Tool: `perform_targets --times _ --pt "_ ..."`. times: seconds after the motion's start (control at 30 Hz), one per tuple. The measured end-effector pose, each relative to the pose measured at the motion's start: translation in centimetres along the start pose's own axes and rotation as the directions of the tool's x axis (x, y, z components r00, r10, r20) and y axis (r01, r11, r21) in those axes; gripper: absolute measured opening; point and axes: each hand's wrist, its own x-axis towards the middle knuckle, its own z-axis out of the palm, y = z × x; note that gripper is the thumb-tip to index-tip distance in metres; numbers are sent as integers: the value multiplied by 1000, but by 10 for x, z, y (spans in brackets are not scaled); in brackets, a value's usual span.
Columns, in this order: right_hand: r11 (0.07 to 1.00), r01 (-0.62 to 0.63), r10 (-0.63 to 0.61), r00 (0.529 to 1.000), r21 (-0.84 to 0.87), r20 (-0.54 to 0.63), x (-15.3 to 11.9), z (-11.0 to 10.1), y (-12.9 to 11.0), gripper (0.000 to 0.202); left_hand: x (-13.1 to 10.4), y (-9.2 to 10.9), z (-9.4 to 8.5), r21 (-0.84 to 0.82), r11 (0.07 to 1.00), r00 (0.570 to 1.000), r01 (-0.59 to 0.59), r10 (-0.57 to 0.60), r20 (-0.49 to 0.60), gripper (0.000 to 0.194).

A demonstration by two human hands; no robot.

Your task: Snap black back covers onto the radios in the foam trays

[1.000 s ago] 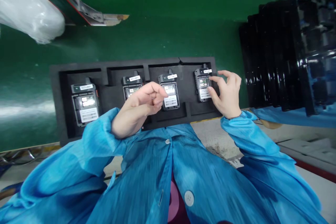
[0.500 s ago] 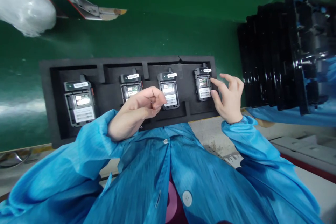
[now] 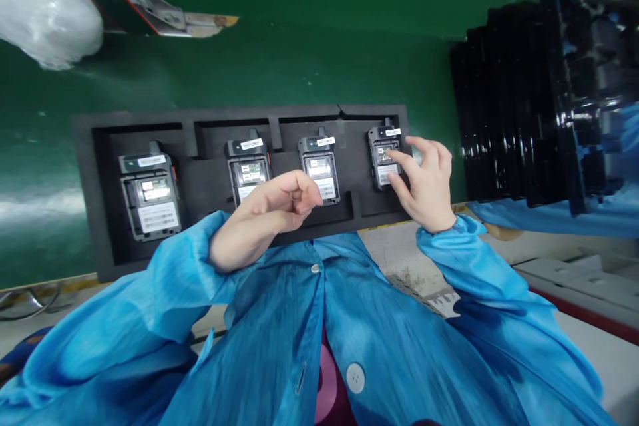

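Observation:
Several black handheld radios with stub antennas lie in a black foam tray, each back open on a metal-lined bay with white labels. At the far-right radio [image 3: 383, 176], my right hand [image 3: 426, 180] has its fingers apart, the index fingertip at the open bay. No object shows in those fingers. My left hand [image 3: 264, 216] is curled over the tray's near side, fingertips by the lower corner of the middle-right radio [image 3: 319, 163]. Whatever lies inside its fingers is hidden. It partly covers the middle-left radio [image 3: 249, 172]. The far-left radio [image 3: 150, 196] lies in its own recess.
The foam tray [image 3: 234, 113] lies along the front edge of a green table [image 3: 319, 60]. Black plastic trays [image 3: 514, 106] stand stacked at right. A metal bracket [image 3: 174, 18] and a clear plastic bag [image 3: 50, 10] are at the back left.
My right hand has moved left, bringing its index finger from the far-right radio's edge over its bay. My left hand, still curled, has shifted slightly right.

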Motion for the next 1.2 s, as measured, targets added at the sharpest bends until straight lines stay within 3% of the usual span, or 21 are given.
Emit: perform_targets --times 0.23,0.33,0.4,0.5,0.53,0.6,0.67,0.7,0.8,1.03,1.1,1.2 --pt "999 38 -37 998 -13 48 14 10 1 40 -8 -3 -4 12 1000 999 11 -11 44 21" --pt "998 59 -59 997 -1 40 16 1 0 39 -8 1 -6 42 999 988 -14 8 152 16" --pt "997 38 -37 999 61 -29 16 -11 -11 38 -7 7 -3 104 994 944 -28 -8 330 10" --pt "943 61 -37 996 326 -79 16 -33 -42 34 -6 16 5 200 978 806 -63 -68 587 9" --pt "879 102 -93 995 466 -41 17 -39 -54 31 -5 18 8 214 974 772 -68 -85 630 10" --pt "654 144 -278 959 742 59 20 -47 -76 26 -5 20 11 212 976 743 -56 -101 661 12" --pt "437 86 -428 895 895 123 25 -51 -91 25 -6 20 12 189 981 748 -38 -97 657 13" --pt "373 55 -471 871 926 138 28 -51 -97 26 -7 19 11 175 984 755 -35 -89 650 14" --pt "303 56 -541 832 951 124 36 -50 -104 23 -7 17 6 146 989 750 -30 -74 657 17" --pt "373 159 -568 818 914 90 42 -51 -104 7 -6 13 -7 80 996 770 -43 -18 638 9" --pt "409 180 -533 843 894 74 42 -50 -102 6 -9 11 -10 81 996 812 -39 -15 584 4" --pt "484 163 -406 912 860 56 41 -46 -99 6 -16 3 -14 19 1000 909 -21 12 416 25"
